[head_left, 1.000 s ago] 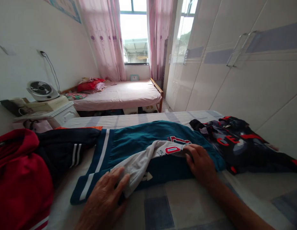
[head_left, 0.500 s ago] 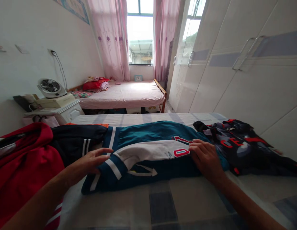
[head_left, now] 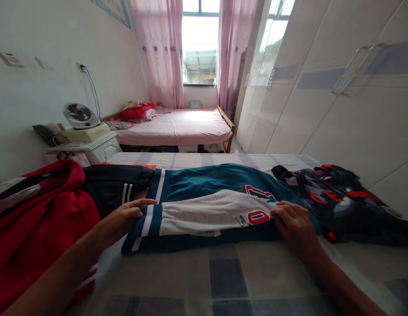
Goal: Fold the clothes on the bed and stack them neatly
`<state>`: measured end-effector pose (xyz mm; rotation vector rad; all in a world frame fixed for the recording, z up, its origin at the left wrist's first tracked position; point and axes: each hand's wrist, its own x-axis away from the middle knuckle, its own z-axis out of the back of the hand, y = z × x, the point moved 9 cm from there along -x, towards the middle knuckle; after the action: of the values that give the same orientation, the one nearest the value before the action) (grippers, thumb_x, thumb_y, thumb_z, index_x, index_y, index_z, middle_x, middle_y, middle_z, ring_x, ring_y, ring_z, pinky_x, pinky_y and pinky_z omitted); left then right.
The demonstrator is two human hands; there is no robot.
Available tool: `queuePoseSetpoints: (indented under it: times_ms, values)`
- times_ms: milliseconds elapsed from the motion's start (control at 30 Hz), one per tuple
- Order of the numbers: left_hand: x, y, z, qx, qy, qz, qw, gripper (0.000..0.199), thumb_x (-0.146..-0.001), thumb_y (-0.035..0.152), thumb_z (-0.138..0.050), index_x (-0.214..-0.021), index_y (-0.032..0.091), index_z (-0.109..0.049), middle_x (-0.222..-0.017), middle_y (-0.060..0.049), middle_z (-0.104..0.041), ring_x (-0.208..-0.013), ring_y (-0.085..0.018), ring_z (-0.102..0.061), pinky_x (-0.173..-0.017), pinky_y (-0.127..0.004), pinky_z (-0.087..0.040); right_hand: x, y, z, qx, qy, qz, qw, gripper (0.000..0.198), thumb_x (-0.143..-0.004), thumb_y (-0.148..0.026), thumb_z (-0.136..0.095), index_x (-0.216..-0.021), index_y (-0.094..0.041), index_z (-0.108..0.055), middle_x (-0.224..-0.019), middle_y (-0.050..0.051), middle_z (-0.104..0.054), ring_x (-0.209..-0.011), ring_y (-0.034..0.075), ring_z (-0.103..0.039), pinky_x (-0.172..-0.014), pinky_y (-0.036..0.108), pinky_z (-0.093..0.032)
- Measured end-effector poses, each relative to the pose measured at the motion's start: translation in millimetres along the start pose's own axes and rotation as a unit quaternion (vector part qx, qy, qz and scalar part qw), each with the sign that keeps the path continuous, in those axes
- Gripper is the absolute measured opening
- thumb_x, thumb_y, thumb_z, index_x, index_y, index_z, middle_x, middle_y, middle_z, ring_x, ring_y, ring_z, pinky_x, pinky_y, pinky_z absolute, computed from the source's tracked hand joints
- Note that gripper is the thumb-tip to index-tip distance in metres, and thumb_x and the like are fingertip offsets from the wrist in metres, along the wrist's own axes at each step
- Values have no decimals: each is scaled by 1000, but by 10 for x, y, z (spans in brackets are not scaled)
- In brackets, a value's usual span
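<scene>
A teal sweatshirt [head_left: 204, 177] with red-and-white lettering lies sideways on the bed in front of me. Its grey sleeve [head_left: 197, 213] is laid lengthwise across the body, the striped cuff pointing left. My left hand [head_left: 125, 217] pinches the cuff end, index finger stretched along its upper edge. At the sleeve's other end, near the red-outlined letter, my right hand [head_left: 294, 224] grips the fabric with bent fingers; the fingertips are partly hidden. A red jacket [head_left: 42, 219] with dark sleeves lies left of my left hand. Beyond my right hand is a dark patterned jacket [head_left: 342, 202] with red letters.
The near bed has a checked sheet [head_left: 191, 267]. Behind it stands a second bed [head_left: 187, 127] with a pink sheet and a red bundle [head_left: 138, 111]. A fan [head_left: 80, 115] sits on a cabinet [head_left: 105, 147] at left. White wardrobe doors [head_left: 342, 118] line the right side.
The sleeve has gone from bunched to straight and flat, covering most of the white arrow-shaped print below it. My left hand has closed on the cuff. The view has shifted slightly.
</scene>
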<state>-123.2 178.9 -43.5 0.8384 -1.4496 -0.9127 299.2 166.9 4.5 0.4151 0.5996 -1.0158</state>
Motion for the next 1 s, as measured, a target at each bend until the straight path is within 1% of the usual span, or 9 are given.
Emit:
queuePoseSetpoints:
  times_ms: [100, 200, 267, 333, 400, 500, 600, 800, 1000]
  values:
    - [98, 194, 155, -226, 133, -97, 960, 44, -67, 28, -58, -109, 17, -62, -107, -11, -66, -95, -31, -64, -83, -45, -52, -7, -2, 31, -3, -28, 2, 1000, 14, -83, -14, -49, -88, -22, -59, -96, 4, -66, -106, 25, -54, -91, 44, -36]
    - [380, 583, -42, -454, 239, -294, 806, 35, -76, 31, -52, -106, 19, -65, -125, -10, -56, -115, -31, -53, -98, -48, -42, -132, -74, 125, -21, -44, 12, 999, 26, -83, -11, -43, -99, -23, -59, -111, 4, -63, -118, 25, -49, -99, 46, -34]
    - [501, 614, -332, -529, 222, -397, 717, 36, -83, 33, -48, -115, 22, -62, -137, -8, -48, -128, -28, -41, -107, -45, -33, -237, -132, 217, -34, -13, 1, 999, 32, -87, -16, -42, -115, -21, -55, -125, 7, -57, -125, 24, -43, -102, 45, -33]
    - [463, 447, -540, -577, 176, -422, 677, 41, -86, 37, -49, -125, 26, -56, -144, -6, -41, -134, -27, -33, -109, -46, -29, -287, -224, 195, -41, -2, -1, 999, 39, -89, -24, -43, -128, -20, -48, -137, 10, -48, -132, 25, -36, -105, 46, -31]
    - [312, 197, -607, -610, 126, -382, 683, 49, -86, 43, -49, -133, 29, -48, -148, -5, -37, -136, -29, -29, -110, -50, -27, -264, -353, 22, -46, -41, 22, 998, 45, -89, -32, -46, -133, -21, -45, -142, 9, -44, -133, 26, -34, -105, 46, -33]
    - [93, -63, -534, -606, 56, -281, 742, 53, -87, 48, -44, -137, 30, -42, -147, -5, -37, -135, -28, -34, -110, -50, -26, -188, -448, -298, -66, -152, 49, 985, 46, -89, -39, -47, -132, -23, -48, -138, 9, -49, -128, 26, -42, -99, 44, -40]
    - [-44, 115, -430, -573, 39, -233, 785, 42, -90, 48, -37, -123, 33, -58, -138, 0, -50, -127, -24, -46, -108, -40, -32, -343, -278, -420, -118, -224, 9, 967, 36, -94, -36, -37, -120, -27, -59, -125, 4, -61, -115, 20, -56, -91, 36, -48]
    - [-752, 1072, -320, -635, 155, -272, 707, 45, -90, 34, -35, -125, 18, -56, -140, -10, -46, -128, -26, -43, -107, -37, -31, -1273, 585, -722, -72, -176, -134, 973, 42, -92, -37, -36, -122, -16, -57, -125, 12, -59, -113, 25, -56, -94, 37, -44]
    - [-1655, 1168, -182, -672, 82, -191, 711, 47, -74, 27, -56, -120, 15, -60, -122, -13, -62, -113, -25, -57, -96, -31, -41, -1631, 955, -1595, -105, -303, -179, 930, 46, -90, -37, -39, -120, -9, -59, -127, 16, -58, -117, 26, -53, -97, 34, -39]
